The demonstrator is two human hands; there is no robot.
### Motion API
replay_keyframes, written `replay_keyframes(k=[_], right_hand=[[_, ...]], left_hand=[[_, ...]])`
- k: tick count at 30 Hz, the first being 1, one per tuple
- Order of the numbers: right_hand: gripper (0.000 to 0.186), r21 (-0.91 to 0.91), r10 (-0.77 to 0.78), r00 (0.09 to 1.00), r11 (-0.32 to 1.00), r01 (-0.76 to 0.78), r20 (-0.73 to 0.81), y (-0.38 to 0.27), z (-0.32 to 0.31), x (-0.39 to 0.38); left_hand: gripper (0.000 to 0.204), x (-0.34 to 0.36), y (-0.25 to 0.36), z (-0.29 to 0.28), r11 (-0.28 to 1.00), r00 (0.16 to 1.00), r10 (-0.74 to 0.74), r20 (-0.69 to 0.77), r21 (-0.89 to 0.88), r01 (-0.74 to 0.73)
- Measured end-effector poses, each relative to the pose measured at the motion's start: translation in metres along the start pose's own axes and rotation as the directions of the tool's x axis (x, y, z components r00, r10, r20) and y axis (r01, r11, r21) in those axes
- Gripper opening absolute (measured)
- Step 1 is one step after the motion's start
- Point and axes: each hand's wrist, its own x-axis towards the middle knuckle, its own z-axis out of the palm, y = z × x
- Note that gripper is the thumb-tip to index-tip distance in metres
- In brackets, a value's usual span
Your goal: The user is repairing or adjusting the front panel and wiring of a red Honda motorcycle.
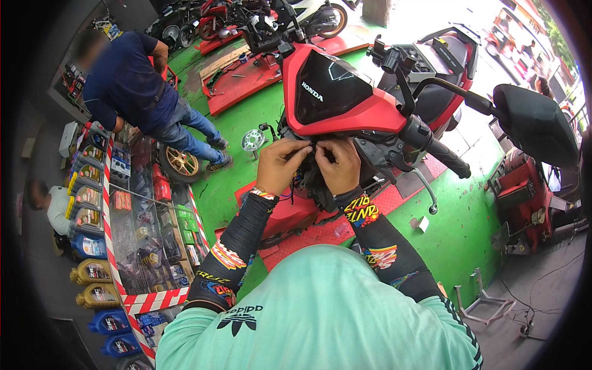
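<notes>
In front of me stands a red and black motor scooter, its front cover (361, 114) tilted up over exposed dark parts (317, 185). My left hand (277, 168) and my right hand (340, 168) are close together just below that cover's lower edge. Thumb and fingers of each are pinched on something small and dark, possibly wiring, too hidden to name. To the right of my right hand are the brake lever (425, 188), the black handlebar grip (449, 157) and a large mirror (533, 123). Dark printed sleeves cover both forearms.
A person in a dark blue shirt (126, 83) stands at the left, beside a glass display case (139, 231) edged with red-white tape. Oil bottles (92, 271) line its outer side. A red lift platform (246, 80) lies beyond; a metal stand (484, 302) is at lower right.
</notes>
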Motion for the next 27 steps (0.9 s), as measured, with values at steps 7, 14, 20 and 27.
replay_keyframes(k=[7, 14, 20, 27], right_hand=[[0.010, 0.007, 0.031, 1.000, 1.000, -0.031, 0.000, -0.0014, 0.0026, 0.0008], [0.010, 0.022, 0.000, 1.000, 1.000, 0.000, 0.000, 0.0007, 0.0035, 0.0006], [0.010, 0.041, 0.020, 1.000, 0.999, -0.020, -0.010, 0.0010, 0.0034, -0.0008], [0.010, 0.043, 0.025, 1.000, 0.999, -0.024, -0.009, -0.0006, 0.0029, 0.0006]], left_hand=[[0.014, 0.0012, -0.0023, 0.0016, 0.999, 0.999, -0.047, 0.017, -0.012, 0.047], [0.014, 0.0006, -0.0058, 0.0050, 0.988, 0.993, -0.116, 0.029, -0.100, 0.119], [0.014, -0.0003, -0.0045, 0.0028, 0.983, 0.988, -0.150, 0.045, -0.102, 0.154], [0.014, -0.0001, -0.0041, 0.0063, 0.984, 0.988, -0.140, 0.061, -0.103, 0.146]])
